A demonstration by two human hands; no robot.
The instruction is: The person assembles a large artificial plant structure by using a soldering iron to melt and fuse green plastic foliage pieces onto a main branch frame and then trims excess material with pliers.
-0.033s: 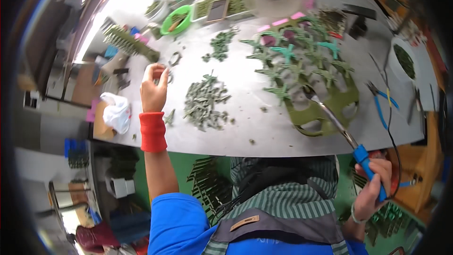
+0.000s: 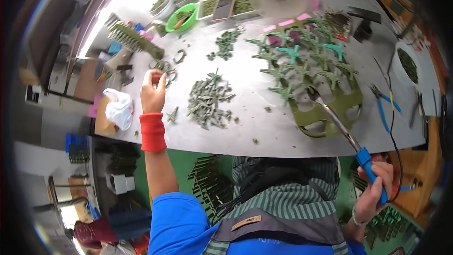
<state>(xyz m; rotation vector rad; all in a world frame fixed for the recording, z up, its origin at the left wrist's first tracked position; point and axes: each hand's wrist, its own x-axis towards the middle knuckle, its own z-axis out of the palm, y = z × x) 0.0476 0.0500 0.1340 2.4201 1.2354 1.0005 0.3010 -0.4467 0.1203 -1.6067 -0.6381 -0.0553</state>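
Note:
My left hand (image 2: 154,89), with a red wristband, is at the left of the metal table beside several small green rings (image 2: 169,76). Its fingers are bent toward the thumb; whatever lies between them cannot be made out. My right hand (image 2: 375,186) is wrapped round the blue handle of a soldering-iron-like tool (image 2: 342,130) with a metal shaft and a black cord. The tool's tip rests on or just over an olive-green openwork plate (image 2: 325,113). Bird-like green pieces (image 2: 295,54) cover the plate's far part. A heap of small grey-green pieces (image 2: 207,99) lies between my hands.
Beyond the rings stands a ridged green block (image 2: 134,40). A green bowl (image 2: 183,18), tubs of green bits (image 2: 243,4) and a phone (image 2: 223,9) are at the back. Blue-handled pliers (image 2: 383,106) lie at right, a white plastic bag (image 2: 119,108) at left.
The view has shifted slightly. My left hand has drawn back a little toward me, and more of the green rings show past its fingertips. My right hand keeps its hold on the tool.

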